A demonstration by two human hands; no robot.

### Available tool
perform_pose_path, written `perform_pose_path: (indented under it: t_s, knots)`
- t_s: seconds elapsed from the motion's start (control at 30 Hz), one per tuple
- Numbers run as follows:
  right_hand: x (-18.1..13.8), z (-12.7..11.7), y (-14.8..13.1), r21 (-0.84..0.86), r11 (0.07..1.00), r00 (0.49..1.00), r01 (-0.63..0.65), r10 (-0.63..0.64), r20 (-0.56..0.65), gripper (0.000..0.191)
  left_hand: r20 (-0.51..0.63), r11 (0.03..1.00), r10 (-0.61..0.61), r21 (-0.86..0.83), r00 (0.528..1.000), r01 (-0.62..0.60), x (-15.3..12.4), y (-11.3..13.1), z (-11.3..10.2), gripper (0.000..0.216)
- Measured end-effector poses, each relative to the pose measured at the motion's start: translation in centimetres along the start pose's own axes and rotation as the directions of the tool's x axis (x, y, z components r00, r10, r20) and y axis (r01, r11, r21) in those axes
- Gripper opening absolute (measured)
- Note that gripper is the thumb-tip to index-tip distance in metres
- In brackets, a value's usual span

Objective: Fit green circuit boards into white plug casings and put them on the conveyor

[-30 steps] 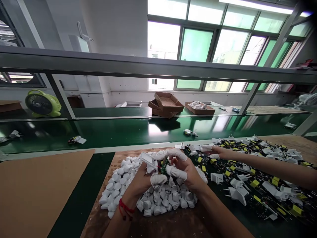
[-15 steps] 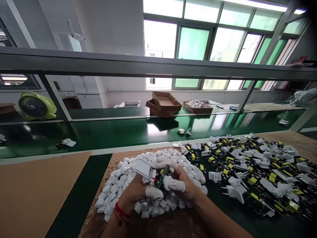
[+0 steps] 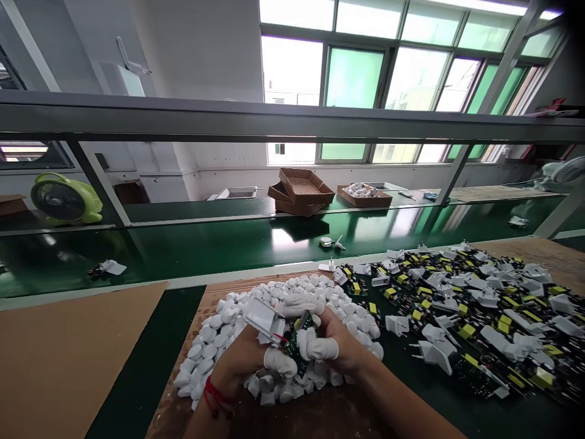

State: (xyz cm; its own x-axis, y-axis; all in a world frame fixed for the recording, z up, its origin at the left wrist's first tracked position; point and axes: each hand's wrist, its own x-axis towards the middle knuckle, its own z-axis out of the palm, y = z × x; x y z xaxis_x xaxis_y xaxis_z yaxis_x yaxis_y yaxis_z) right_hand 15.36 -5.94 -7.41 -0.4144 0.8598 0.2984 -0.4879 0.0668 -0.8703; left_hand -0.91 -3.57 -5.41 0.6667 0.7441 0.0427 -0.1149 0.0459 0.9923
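Circuit board [image 3: 291,350] is pinched in my right grip [image 3: 336,338]; my left grip [image 3: 251,353] clasps the white casing [image 3: 262,317] beside it. I'd move both together, keeping the red wire [image 3: 280,337] between them slack. Beneath lie white caps [image 3: 345,305]; rightward on the desk [image 3: 146,353], a heap of boards [image 3: 467,331].

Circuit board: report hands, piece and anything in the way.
Left hand, right hand: both on circuit board. White casing alongside, red wire between. White pieces crowd beneath and around.
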Motion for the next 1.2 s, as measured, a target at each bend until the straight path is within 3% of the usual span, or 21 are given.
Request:
perform_pose_path:
  t_s: [0.1, 0.2, 0.37, 0.63, 0.7, 0.93, 1.07, 1.2]
  knots:
    - [0.0, 0.2, -0.5, -0.058, 0.998, 1.0, -0.009, 0.009, 0.004, 0.07, -0.001, 0.999, 0.006, 0.045, 1.0, -0.006, 0.0, 0.2, 0.1, 0.085]
    - [-0.1, 0.0, -0.1, -0.05, 0.999, 1.0, -0.011, 0.01, -0.015, 0.066, 0.097, 0.995, 0.049, 0.084, 0.994, -0.057, 0.0, 0.7, 0.0, 0.082]
    - [-0.4, -0.1, 1.5, 0.052, 0.998, 0.997, 0.018, -0.014, -0.072, 0.055, 0.201, 0.971, 0.148, 0.157, 0.968, -0.18, 0.3, 0.8, -0.3, 0.079]
    - [0.0, 0.8, 1.8, 0.2, 0.979, 0.996, 0.034, -0.017, -0.089, 0.043, 0.3, 0.975, 0.133, 0.129, 0.945, -0.179, 0.4, 0.3, -0.9, 0.078]
    - [0.0, 0.6, 1.6, 0.159, 0.987, 0.998, 0.011, -0.001, -0.064, 0.047, 0.282, 0.983, 0.111, 0.113, 0.953, -0.148, 0.2, 0.3, -0.8, 0.084]
    - [0.0, 0.0, 0.3, -0.058, 0.997, 0.996, 0.048, -0.052, -0.07, 0.047, 0.059, 0.998, 0.058, -0.011, 0.997, -0.057, 0.0, 0.0, 0.0, 0.086]
    - [0.3, 0.4, -0.1, -0.096, 0.994, 0.994, 0.057, -0.066, -0.091, 0.048, 0.038, 0.999, 0.039, -0.016, 0.999, -0.039, 0.4, 0.1, 0.4, 0.088]
    - [0.4, 0.5, -0.2, -0.036, 0.999, 0.996, -0.006, 0.003, -0.091, 0.052, 0.056, 0.999, 0.033, -0.016, 0.998, -0.032, 0.6, 0.3, 0.7, 0.087]
